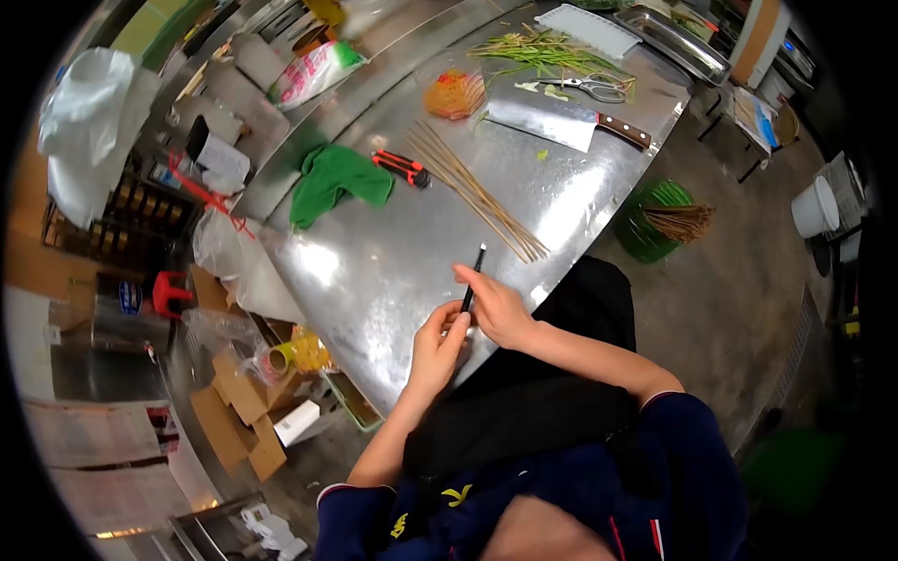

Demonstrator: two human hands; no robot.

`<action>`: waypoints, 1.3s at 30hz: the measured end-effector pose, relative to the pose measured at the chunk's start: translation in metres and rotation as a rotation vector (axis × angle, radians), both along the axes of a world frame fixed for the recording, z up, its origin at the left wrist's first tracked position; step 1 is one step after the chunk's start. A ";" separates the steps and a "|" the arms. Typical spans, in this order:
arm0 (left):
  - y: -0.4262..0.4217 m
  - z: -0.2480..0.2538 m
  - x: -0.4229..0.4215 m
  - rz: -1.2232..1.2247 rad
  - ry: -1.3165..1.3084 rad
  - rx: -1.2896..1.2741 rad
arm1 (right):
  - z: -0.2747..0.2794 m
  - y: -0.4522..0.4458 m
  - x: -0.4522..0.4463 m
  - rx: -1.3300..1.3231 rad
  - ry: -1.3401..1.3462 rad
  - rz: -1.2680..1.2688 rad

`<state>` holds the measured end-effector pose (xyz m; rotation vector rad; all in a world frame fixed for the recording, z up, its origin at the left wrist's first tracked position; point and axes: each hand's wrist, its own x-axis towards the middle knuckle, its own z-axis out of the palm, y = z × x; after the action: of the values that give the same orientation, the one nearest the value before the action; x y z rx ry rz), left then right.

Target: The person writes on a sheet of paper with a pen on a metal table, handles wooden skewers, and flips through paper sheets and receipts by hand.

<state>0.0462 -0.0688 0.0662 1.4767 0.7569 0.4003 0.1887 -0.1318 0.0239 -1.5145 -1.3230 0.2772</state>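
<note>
A slim black pen-like tool (474, 280) with a pale metallic tip points up and away over the steel table. My left hand (436, 348) pinches its lower end between thumb and fingers. Around its middle, my right hand (502, 310) has its fingers bent against the shaft, partly hidden. Just beyond lie several thin wooden skewers (477, 196), side by side on the tabletop. A red and black box cutter (402, 168) rests left of them, near a crumpled green cloth (339, 184).
On the steel table (374, 271) lie a cleaver (552, 120), scissors (594, 88), green stalks (552, 54) and a clear container (454, 93) with orange contents. Right of the table stands a green basket (647, 224) holding brown sticks. Cardboard boxes (238, 411) sit on the left floor.
</note>
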 end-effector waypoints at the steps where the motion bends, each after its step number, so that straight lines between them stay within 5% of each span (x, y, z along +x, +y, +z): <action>1: -0.008 -0.009 -0.002 -0.017 -0.012 -0.092 | 0.008 -0.006 -0.002 -0.012 -0.054 0.031; 4: -0.027 -0.010 -0.005 0.035 -0.022 -0.142 | 0.020 -0.024 -0.006 -0.101 -0.048 0.167; 6: -0.032 -0.011 -0.005 0.149 -0.031 -0.070 | 0.018 -0.029 -0.001 0.025 0.003 0.101; 10: 0.004 -0.010 -0.024 0.423 0.044 0.036 | 0.028 -0.042 0.050 -0.129 -0.009 -0.144; 15: 0.083 -0.045 -0.067 0.682 0.336 0.690 | 0.012 -0.009 0.108 -0.338 -0.307 -0.353; 26: 0.164 -0.067 -0.070 0.852 0.760 0.745 | 0.006 0.072 0.114 -0.641 -0.615 -0.396; 30: 0.155 -0.067 -0.070 0.870 0.730 0.755 | 0.019 0.060 0.121 -0.675 -0.407 -0.397; 34: 0.162 -0.071 -0.071 0.823 0.627 0.838 | 0.013 0.012 0.128 -0.389 -0.295 -0.338; 39: 0.185 -0.055 -0.046 0.667 0.585 0.811 | 0.033 -0.055 0.098 -0.432 0.166 -0.234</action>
<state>0.0003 0.1162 0.0111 2.1080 1.7096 0.8640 0.2866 -0.1867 0.0572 -1.9429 -0.9813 0.5516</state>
